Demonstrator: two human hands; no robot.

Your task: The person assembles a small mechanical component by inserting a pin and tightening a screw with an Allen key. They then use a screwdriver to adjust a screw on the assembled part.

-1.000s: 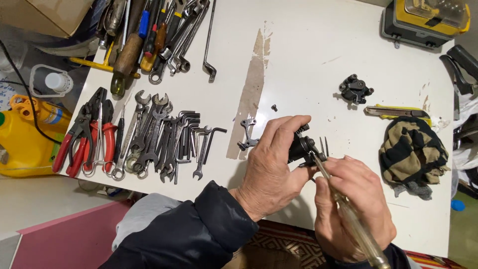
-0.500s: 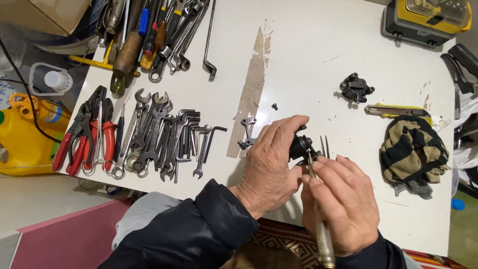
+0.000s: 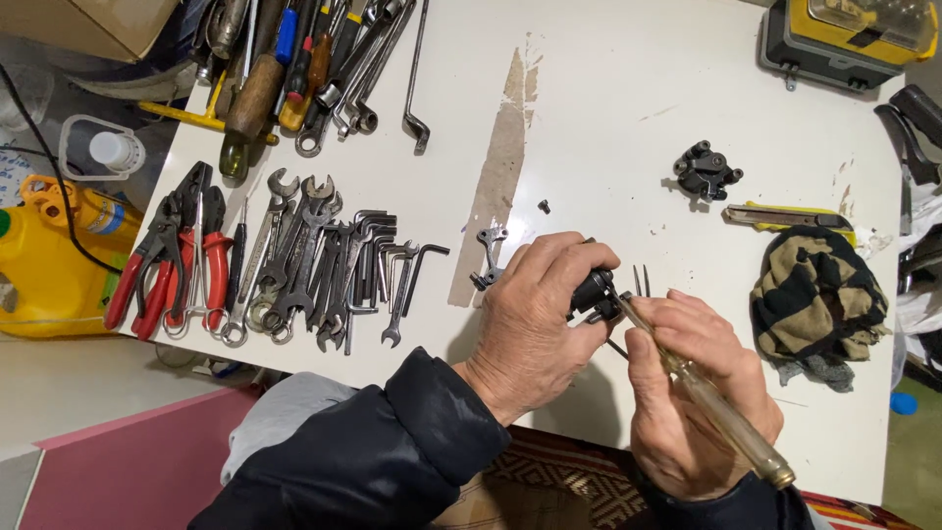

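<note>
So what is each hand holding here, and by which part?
Left hand wraps a small black part around its body; right hand grips a screwdriver by its handle.

Your left hand wraps the black part almost fully — only its right end shows, so its shape can't be told. Your right hand covers the screwdriver shaft; the tip is hidden where it meets the part. The small screw is too small to tell its head type. The case is cut off by the top edge, its contents blurred. The bottle runs off the left edge. Tool pile handles are cropped at the top — the wrenches overlap, so you can't count them. Dark objects at the right edge are unclear.
</note>
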